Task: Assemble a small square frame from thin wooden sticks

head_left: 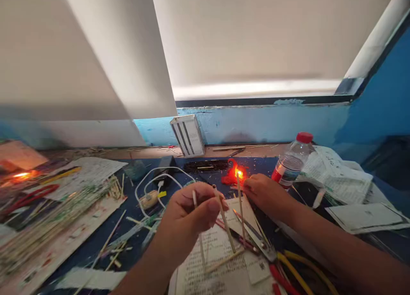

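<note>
Water bottle (291, 162) — capped, hands (192, 209) pinching sticks (224, 220)

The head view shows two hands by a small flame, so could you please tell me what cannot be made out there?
- Source of the flame: hidden behind the right hand and glare.
- Print on the paper sheet: too small.
- Left hand palm side: turned away; only thin sticks show.
- Bottle label: blurred.
</note>
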Motion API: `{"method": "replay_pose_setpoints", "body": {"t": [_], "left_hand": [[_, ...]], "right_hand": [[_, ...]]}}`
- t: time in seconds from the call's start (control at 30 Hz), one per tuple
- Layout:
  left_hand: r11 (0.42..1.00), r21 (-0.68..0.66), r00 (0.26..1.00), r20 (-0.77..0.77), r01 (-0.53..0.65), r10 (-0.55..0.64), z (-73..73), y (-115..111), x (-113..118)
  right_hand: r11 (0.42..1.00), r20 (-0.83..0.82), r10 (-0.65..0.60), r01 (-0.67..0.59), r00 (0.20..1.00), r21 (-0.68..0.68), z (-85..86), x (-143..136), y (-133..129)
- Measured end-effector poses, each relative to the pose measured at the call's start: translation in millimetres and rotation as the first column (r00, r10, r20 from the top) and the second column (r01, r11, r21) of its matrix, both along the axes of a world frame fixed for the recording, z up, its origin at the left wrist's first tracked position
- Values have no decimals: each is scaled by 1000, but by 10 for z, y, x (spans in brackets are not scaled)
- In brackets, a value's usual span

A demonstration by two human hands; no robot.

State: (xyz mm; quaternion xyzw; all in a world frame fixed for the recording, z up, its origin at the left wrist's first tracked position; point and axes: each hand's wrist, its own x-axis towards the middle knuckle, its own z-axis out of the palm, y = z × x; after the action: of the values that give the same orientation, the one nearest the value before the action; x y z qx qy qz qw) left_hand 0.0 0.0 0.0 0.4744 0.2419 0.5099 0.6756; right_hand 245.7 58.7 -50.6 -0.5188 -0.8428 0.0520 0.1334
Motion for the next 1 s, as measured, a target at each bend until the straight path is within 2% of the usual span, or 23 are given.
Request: {"method": "replay_pose_setpoints", "body": {"t": [0.17, 0.27, 0.33, 0.4, 0.47, 0.5, 0.57, 0.63, 0.77, 0.87, 0.93, 1.0], "left_hand": [[1000, 1, 1000, 6, -5, 5, -4, -21, -6], [1000, 4, 1000, 4, -7, 7, 8, -21, -6], [1000, -1, 1000, 10, -13, 13, 21, -25, -3], [1000, -7, 1000, 20, -13, 13, 34, -35, 2], [1000, -5, 1000, 28, -10, 10, 41, -49, 5], [1000, -1, 1000, 28, -7, 7, 40, -56, 6], [1000, 14, 1000, 21, -6, 6, 29, -66, 5], [999, 29, 1000, 13, -17, 17, 14, -72, 5], [999, 34, 1000, 14, -20, 19, 9, -75, 19], [999, 32, 999, 48, 14, -16, 29, -81, 41], [999, 44, 997, 65, 32, -35, 43, -91, 52], [996, 88, 999, 50, 15, -19, 53, -113, 58]], "right_hand": [[1000, -27, 10, -10, 1000, 4, -43, -80, 39], [999, -67, 25, -24, 997, 22, 25, -82, 29], [998, -115, 28, -22, 993, 53, 170, -76, -29], [994, -221, 2, 22, 975, 108, 402, -79, -157], [979, -538, -40, 141, 842, 147, 676, -98, -360], [980, -646, -15, 138, 763, 141, 808, -114, -481], [998, -737, 28, 27, 675, 63, 1014, -161, -721], [997, -733, 12, -60, 680, -40, 1115, -228, -908], [968, -659, -10, -159, 752, -196, 1069, -405, -1014], [932, -668, -83, -179, 740, -314, 1004, -517, -969], [925, -671, -110, -171, 733, -339, 1009, -546, -957], [946, -667, -84, -152, 741, -287, 1064, -526, -972]]}}
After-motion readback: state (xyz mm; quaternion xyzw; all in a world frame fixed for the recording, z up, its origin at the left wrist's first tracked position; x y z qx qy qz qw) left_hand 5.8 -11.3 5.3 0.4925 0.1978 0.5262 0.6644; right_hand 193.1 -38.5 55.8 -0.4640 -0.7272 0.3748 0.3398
